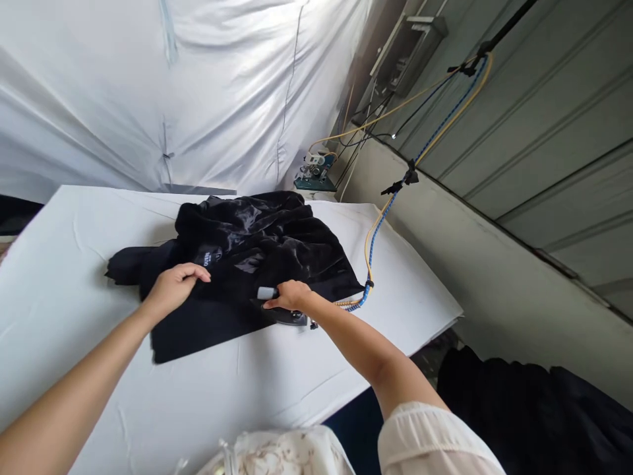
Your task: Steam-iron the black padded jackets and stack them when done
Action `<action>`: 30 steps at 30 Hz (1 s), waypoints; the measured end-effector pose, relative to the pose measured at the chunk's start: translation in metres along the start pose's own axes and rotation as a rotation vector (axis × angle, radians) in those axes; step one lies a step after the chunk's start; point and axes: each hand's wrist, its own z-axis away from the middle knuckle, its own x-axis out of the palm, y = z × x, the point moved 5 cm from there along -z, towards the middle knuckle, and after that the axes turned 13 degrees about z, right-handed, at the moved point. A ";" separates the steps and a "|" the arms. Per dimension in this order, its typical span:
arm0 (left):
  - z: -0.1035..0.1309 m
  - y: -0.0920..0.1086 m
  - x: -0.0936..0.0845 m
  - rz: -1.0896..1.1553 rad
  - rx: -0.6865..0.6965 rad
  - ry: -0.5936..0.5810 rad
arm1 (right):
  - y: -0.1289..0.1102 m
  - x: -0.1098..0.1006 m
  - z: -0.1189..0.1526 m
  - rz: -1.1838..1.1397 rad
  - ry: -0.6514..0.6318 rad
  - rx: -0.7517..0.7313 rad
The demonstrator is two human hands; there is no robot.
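Note:
A black coat (297,254) with a glossy lining and a small white-lettered label (208,257) lies spread over the white-covered table (198,396). My right hand (293,295) is wrapped round the handle of a steam iron (289,318), whose soleplate rests low on the coat near its front edge. A grey part of the iron shows left of my fingers. Beside the label, my left hand (179,285) is over the cloth with its fingers curled together; whether fabric is pinched in them is hidden.
A blue-and-yellow hose (378,227) runs from the iron up to an overhead bar (509,23). Dark cloth (524,402) hangs at the lower right. A white plastic bag (281,455) sits at the near edge. Behind the table stand a white sheet (222,99) and a small machine (315,173).

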 end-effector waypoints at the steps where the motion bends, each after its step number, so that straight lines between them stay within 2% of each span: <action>1: -0.001 0.004 0.015 0.014 -0.001 -0.030 | 0.018 0.003 0.003 -0.021 0.004 0.040; 8: -0.012 0.026 0.132 -0.004 0.004 -0.320 | 0.138 0.033 0.023 -0.101 -0.008 0.238; 11: -0.023 0.036 0.181 -0.044 0.038 -0.390 | 0.190 0.046 0.028 -0.122 -0.017 0.288; 13: -0.036 0.045 0.214 -0.072 0.111 -0.412 | 0.223 0.053 0.031 -0.120 -0.025 0.318; 17: -0.072 0.072 0.288 -0.154 0.354 -0.435 | 0.276 0.060 0.033 -0.095 -0.039 0.289; 21: -0.110 0.095 0.371 -0.347 0.468 -0.506 | 0.309 0.058 0.031 -0.041 -0.039 0.211; 24: -0.135 0.104 0.421 -0.577 0.489 -0.549 | 0.323 0.058 0.027 0.010 -0.053 0.168; 27: -0.156 0.101 0.448 -0.764 0.452 -0.590 | 0.330 0.060 0.021 0.034 -0.058 0.125; 30: -0.173 0.091 0.456 -0.799 0.371 -0.603 | 0.334 0.065 0.014 0.015 -0.058 0.089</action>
